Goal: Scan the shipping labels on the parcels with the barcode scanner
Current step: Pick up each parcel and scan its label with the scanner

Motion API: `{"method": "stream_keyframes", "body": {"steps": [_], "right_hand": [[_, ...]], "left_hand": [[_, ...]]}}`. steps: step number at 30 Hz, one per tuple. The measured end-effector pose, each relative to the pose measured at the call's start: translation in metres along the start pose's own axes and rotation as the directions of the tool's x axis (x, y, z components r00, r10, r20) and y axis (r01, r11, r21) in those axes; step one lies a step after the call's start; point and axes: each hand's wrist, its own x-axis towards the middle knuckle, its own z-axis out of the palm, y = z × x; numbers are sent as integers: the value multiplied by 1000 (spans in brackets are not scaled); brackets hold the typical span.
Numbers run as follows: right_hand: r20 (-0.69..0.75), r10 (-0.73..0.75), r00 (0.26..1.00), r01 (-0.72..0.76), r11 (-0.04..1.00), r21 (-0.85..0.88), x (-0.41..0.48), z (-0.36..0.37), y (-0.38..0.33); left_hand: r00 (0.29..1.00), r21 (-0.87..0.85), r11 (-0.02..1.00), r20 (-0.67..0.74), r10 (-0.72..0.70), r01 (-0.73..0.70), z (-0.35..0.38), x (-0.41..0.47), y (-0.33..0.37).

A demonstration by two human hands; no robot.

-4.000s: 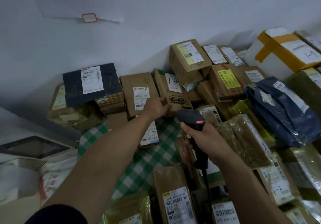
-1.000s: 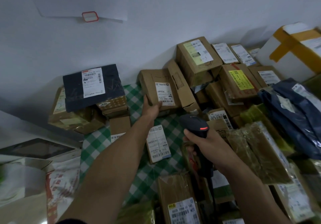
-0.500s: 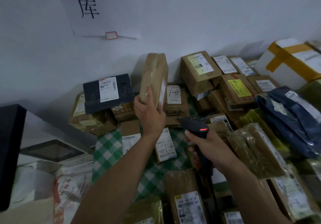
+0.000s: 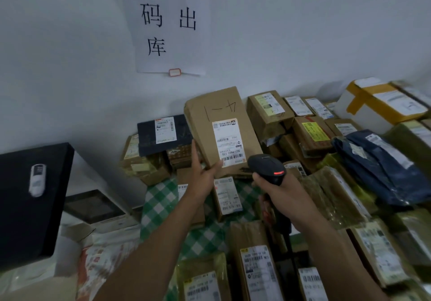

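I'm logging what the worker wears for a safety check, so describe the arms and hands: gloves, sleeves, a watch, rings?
The left hand and right hand are bare: no gloves, no rings that I can make out. The left forearm and right forearm are bare down to the picture's lower edge: no sleeve, watch or wristband shows.
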Motion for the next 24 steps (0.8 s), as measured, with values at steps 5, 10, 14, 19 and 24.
{"method": "stream_keyframes", "body": {"steps": [5,10,14,19,24], "right_hand": [[91,21,996,-17,999,-51,-15,2,-9],[105,29,994,-21,997,-77,-24,5,-13],[140,41,989,-27,995,-101,-26,4,-14],[161,46,986,-31,995,-95,-28,1,-14],[166,52,985,-39,996,-81,-25,1,-13]], "left_hand": [[997,270,960,-6,76,-72,-4,-7,5],[995,307,948,-28,96,-82,-5,-2,-4],[994,334,939,-41,101,-81,-4,-5,2],[995,355,931,-25,100,-84,-2,-5,2],[997,360,932,-40,67,-48,-1,-6,4]]}}
